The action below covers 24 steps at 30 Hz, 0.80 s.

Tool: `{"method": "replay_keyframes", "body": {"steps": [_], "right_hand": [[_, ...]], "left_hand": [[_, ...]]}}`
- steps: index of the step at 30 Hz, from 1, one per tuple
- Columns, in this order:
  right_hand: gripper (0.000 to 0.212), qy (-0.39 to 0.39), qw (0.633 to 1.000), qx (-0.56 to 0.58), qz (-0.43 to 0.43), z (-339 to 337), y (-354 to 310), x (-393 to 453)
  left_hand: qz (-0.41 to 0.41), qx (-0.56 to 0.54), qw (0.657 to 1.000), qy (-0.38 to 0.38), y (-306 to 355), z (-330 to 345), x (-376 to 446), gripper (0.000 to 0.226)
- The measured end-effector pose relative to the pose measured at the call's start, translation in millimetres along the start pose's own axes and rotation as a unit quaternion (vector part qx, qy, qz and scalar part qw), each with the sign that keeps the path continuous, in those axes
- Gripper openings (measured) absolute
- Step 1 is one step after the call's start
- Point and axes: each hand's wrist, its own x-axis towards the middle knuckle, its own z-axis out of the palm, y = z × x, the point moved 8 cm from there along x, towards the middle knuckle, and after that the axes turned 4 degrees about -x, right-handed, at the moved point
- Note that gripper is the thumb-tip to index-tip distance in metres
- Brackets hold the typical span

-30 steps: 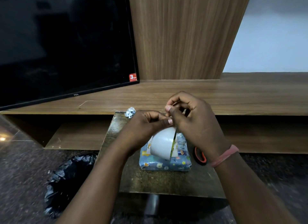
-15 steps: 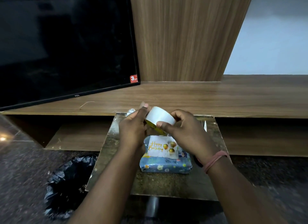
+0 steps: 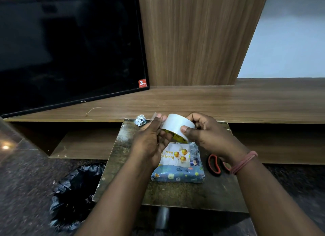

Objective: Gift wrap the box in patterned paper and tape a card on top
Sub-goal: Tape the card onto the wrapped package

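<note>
Both my hands hold one tape roll (image 3: 177,128): right hand (image 3: 207,135) grips it, left hand (image 3: 151,139) pinches its loose end, above one wrapped box (image 3: 179,172) bearing one birthday card (image 3: 175,155).

Bare forearms, no sleeves, pink bands (image 3: 243,162) (several thin loops) around right wrist, short fingernails

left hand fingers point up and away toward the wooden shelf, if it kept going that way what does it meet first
Probably the crumpled paper ball at the small table's far edge, just beyond the left hand; depth is unclear, so it may pass above it to the shelf.
</note>
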Motion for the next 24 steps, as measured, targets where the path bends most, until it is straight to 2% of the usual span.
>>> {"method": "replay_keyframes", "body": {"steps": [8, 13, 17, 24], "right_hand": [[0.011, -0.042, 0.999, 0.019, 0.009, -2.1, 14.6, 1.7], [0.009, -0.074, 0.997, 0.015, 0.008, 2.7, 15.2, 0.8], [0.008, -0.048, 0.998, 0.024, -0.010, 0.6, 9.1, -2.0], [0.014, -0.004, 1.000, -0.005, 0.008, 16.8, 10.1, -3.0]], "left_hand": [[0.002, -0.036, 0.998, -0.044, -4.9, 11.8, -4.4, 0.029], [0.031, -0.035, 0.999, -0.015, -2.2, 8.7, -5.1, 0.023], [0.040, -0.020, 0.999, -0.019, -2.9, 7.5, -4.8, 0.011], [0.092, -0.047, 0.995, -0.008, 7.3, 4.6, -5.2, 0.030]]}}
